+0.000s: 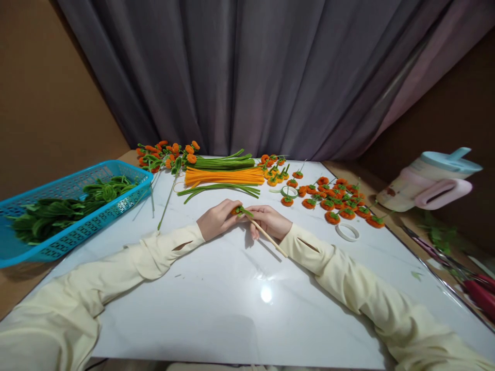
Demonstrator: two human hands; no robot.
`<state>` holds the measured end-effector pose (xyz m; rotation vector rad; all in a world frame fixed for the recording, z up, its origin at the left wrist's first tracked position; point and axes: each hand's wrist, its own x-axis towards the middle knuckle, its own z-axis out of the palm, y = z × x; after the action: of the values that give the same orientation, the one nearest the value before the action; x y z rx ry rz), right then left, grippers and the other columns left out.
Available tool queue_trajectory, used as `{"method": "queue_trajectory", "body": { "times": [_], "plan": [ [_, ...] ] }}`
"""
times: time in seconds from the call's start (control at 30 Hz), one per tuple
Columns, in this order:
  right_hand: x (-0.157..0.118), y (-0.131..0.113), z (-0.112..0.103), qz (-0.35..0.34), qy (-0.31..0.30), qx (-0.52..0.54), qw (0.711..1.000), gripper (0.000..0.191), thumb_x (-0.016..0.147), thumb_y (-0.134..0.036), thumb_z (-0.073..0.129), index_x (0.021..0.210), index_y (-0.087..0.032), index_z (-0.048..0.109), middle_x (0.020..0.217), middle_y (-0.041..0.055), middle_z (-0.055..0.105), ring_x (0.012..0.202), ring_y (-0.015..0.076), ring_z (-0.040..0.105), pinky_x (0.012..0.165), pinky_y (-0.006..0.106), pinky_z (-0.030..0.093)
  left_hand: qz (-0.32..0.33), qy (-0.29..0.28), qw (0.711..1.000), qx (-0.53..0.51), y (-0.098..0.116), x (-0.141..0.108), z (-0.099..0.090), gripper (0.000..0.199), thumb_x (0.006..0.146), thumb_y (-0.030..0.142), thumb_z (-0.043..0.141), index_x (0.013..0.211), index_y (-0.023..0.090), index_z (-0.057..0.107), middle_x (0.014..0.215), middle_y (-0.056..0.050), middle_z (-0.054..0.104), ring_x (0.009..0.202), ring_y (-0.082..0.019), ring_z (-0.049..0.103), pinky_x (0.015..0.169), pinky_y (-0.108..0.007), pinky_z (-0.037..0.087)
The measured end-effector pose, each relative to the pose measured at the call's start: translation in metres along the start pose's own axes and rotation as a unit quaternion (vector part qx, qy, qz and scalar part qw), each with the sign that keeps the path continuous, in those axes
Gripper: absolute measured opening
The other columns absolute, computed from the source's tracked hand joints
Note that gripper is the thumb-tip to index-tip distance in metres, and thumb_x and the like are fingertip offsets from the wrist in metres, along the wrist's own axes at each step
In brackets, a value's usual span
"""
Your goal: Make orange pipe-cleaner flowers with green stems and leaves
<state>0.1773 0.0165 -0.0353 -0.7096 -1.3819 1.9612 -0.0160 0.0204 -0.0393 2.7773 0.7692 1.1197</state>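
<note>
Left hand pinching orange flower, right hand on pale stick, blue basket leftward

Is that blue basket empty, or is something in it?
Partly filled: green leaves lie piled inside the blue basket, while stretches of its perforated back wall show above them.

Orange and green colour the held flower, and the slim stick is pale tan; cream sleeves lie against a white tabletop veined with faint grey. The bundled strips are bright orange, the long stems green, the flower heads orange-red with green tops. The basket is turquoise, its leaves deep green, the curtain greyish purple, the tumbler lid pale blue
</note>
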Motion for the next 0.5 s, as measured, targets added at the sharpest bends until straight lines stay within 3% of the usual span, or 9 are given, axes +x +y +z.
{"method": "queue_trajectory", "body": {
  "times": [0.3,0.5],
  "plan": [
    [-0.0009,0.0001,-0.0022,0.002,-0.019,0.011,1.0,0.022,0.075,-0.028,0.062,0.084,-0.01,0.053,0.049,0.006,0.063,0.039,0.0164,0.06,0.038,0.021,0.049,0.036,-0.003,0.998,0.05,-0.0032,-0.0022,0.0004,0.031,0.092,0.031,0.04,0.115,0.012,0.046,0.1,-0.011,0.059,0.09,-0.017,0.059,0.079,-0.027,0.049],
    [-0.0006,0.0002,-0.003,-0.004,-0.019,0.026,0.999,0.02,0.073,-0.024,0.062,0.084,-0.009,0.054,0.073,0.0116,0.069,0.042,0.0159,0.061,0.037,0.021,0.05,0.05,0.001,0.993,0.104,-0.0024,-0.0026,0.0002,0.029,0.094,0.025,0.034,0.117,0.013,0.046,0.102,-0.011,0.06,0.091,-0.016,0.06,0.077,-0.026,0.05]
  ]
}}
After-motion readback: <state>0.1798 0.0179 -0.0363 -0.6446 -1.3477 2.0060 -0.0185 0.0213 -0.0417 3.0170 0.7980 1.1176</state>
